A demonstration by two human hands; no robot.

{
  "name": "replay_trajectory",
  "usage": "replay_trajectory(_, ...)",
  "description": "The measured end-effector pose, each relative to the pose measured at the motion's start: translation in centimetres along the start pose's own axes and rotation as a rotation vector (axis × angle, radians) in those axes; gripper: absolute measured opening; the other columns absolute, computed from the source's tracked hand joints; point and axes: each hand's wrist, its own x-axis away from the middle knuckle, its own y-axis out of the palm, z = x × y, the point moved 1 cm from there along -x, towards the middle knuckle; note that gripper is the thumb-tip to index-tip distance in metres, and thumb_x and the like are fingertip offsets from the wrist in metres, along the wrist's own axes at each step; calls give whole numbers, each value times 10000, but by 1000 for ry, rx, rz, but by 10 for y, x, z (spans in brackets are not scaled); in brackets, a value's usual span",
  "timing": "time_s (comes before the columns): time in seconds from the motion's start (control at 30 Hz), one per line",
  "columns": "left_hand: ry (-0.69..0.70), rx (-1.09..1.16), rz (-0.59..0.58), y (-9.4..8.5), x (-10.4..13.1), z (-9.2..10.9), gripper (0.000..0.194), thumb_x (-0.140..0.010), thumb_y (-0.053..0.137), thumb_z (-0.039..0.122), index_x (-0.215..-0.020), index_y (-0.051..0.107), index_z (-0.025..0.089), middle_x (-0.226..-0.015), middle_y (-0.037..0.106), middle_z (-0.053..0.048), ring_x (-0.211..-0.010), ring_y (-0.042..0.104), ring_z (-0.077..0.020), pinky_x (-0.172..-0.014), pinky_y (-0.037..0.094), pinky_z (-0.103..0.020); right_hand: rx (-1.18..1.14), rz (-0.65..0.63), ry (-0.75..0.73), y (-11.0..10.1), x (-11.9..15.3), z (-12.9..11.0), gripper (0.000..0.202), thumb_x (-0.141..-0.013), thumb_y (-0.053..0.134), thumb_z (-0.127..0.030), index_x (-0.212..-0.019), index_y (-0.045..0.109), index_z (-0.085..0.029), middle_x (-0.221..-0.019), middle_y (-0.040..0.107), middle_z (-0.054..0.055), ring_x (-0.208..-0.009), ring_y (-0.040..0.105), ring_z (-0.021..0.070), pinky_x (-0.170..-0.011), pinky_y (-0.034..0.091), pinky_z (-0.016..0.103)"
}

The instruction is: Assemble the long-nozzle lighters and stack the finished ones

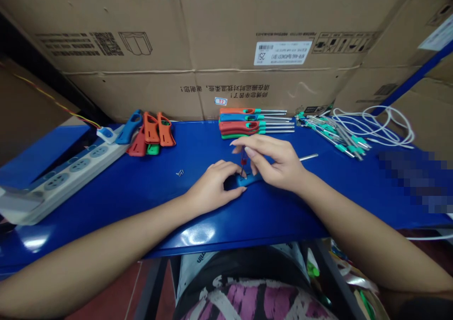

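Note:
A blue long-nosed lighter (pixel 252 179) lies on the table, its metal tube pointing right past my right hand. My left hand (pixel 211 184) is closed around its handle end, thumb on the near side and fingers on the far side. A small screwdriver (pixel 243 161) with a red handle stands upright in the fingers of my right hand (pixel 278 163). Its tip meets the handle end of the lighter; whether a screw is under it is too small to see. Left of my hands lie several small screws (pixel 180 172).
Lighters in several colours (pixel 244 127) are stacked at the back. Loose handle shells (pixel 151 131) lie back left, beside a white power strip (pixel 71 173). Metal tubes with green parts (pixel 339 133) and a white cable (pixel 385 122) lie right. A cardboard wall (pixel 198 55) closes off the back.

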Motion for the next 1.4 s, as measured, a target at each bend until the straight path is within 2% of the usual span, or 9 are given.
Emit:
replay_trajectory(0.13,2,-12,-5,1,0,-1,189,-847,736,258,-996,633,202,-1014,715,-19,-980,635,-223,-918,482,-373,-168,-65,90,5,-2,-2,228,-1021,476,-205,-1141,669,-193,-948,713,21,-543,620,59,-573,542,199)
replay_trajectory(0.23,0,-13,-1,2,0,-2,193,-853,735,264,-1009,638,204,-1067,714,-24,-1011,634,-223,-933,479,-376,51,-8,-60,4,-3,-5,154,-985,553,-195,-1033,698,-196,-897,716,37,-765,677,125,-733,552,243)
replay_trajectory(0.37,0,-16,6,2,0,-2,199,-853,740,258,-1015,637,204,-1100,710,-22,-1027,628,-216,-942,472,-371,327,59,-157,2,1,-5,125,-975,585,-237,-963,704,-199,-771,694,24,-677,638,123,-638,507,228)
replay_trajectory(0.5,4,-2,0,1,0,0,189,-854,743,245,-995,623,207,-1021,705,2,-974,625,-191,-915,473,-345,475,16,-104,3,4,2,223,-1002,521,-261,-1131,689,-192,-959,740,63,-833,693,157,-724,544,247)
replay_trajectory(0.77,10,-25,-2,1,0,-1,197,-853,745,261,-988,613,204,-1017,703,-7,-977,622,-207,-903,472,-361,-89,27,156,13,3,8,313,-982,509,-176,-1258,647,-228,-1125,718,40,-789,695,113,-676,585,231)
replay_trajectory(1.0,3,21,-30,2,0,0,201,-861,734,247,-1023,620,211,-1071,710,-21,-1037,639,-218,-955,468,-388,107,73,85,7,1,5,240,-894,707,-268,-1131,707,-232,-948,742,2,-587,602,91,-634,550,242)
replay_trajectory(1.13,3,25,-29,0,0,1,190,-863,737,252,-1006,618,212,-1056,709,-15,-1022,638,-210,-954,471,-382,159,-2,30,5,3,5,283,-995,516,-209,-1247,645,-208,-1166,735,52,-779,693,120,-787,572,268)
replay_trajectory(1.23,8,13,-26,1,0,1,194,-861,738,259,-1002,615,208,-1052,707,-19,-1019,636,-215,-945,476,-383,-38,-62,115,8,3,3,354,-1031,417,-192,-1348,573,-211,-1179,725,49,-615,654,65,-641,568,218)
replay_trajectory(1.4,14,-14,-9,3,1,-1,207,-864,732,284,-1026,634,200,-1077,707,-45,-1030,647,-237,-935,492,-400,78,70,20,8,1,-2,120,-934,646,-251,-1030,693,-196,-937,748,20,-627,648,89,-617,541,218)
